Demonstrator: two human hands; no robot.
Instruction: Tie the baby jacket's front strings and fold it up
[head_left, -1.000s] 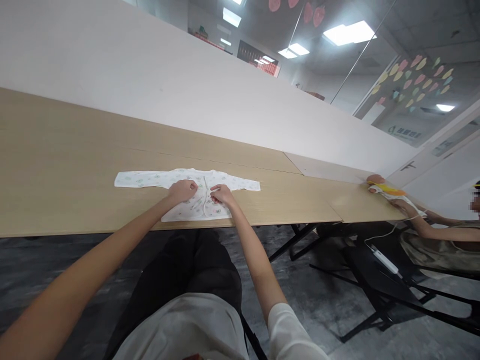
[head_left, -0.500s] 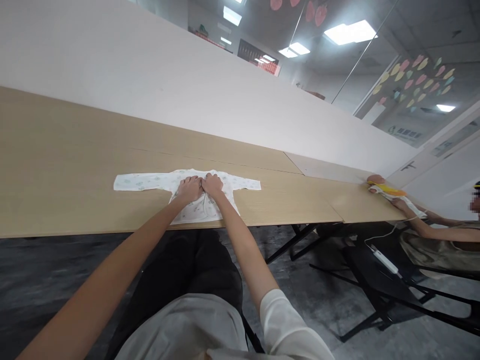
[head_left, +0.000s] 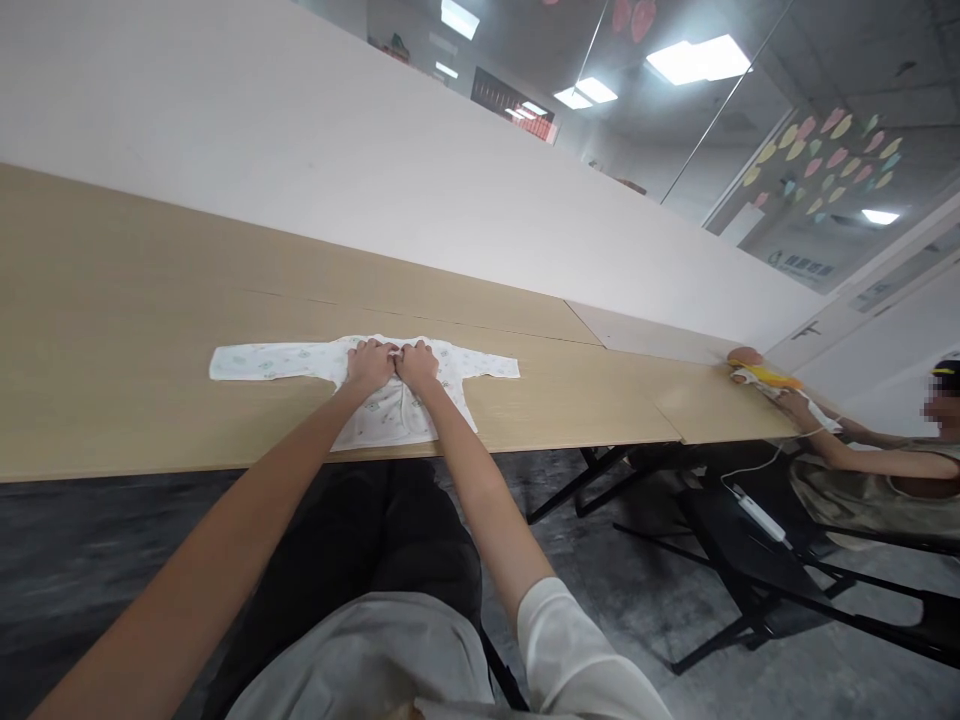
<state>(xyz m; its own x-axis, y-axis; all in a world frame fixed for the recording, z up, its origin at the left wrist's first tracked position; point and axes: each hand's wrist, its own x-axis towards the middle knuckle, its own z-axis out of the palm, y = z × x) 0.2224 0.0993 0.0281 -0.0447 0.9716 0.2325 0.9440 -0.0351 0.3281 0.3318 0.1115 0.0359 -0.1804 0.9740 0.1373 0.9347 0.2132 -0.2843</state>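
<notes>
A small white long-sleeved baby shirt [head_left: 382, 425] with a faint print lies spread on the table, its sleeves stretched out to both sides. Its lower hem lies close to the table's front edge. My left hand [head_left: 370, 365] and my right hand [head_left: 417, 365] are side by side on the upper chest of the shirt. Both have their fingers curled in and pinching the cloth at the middle, where folds run down from the fingertips. The fingertips partly hide what lies between them.
The long wooden table [head_left: 135, 300] runs along a white wall [head_left: 300, 170]. At its right end another person [head_left: 885, 460] handles a cloth with yellow on it [head_left: 776, 377]. A black folding chair [head_left: 742, 540] with a white power strip [head_left: 763, 520] stands at lower right.
My left hand has shifted slightly up the shirt toward the neckline. The right stays at nearly the same place on the cloth. The whole view has moved a little.
</notes>
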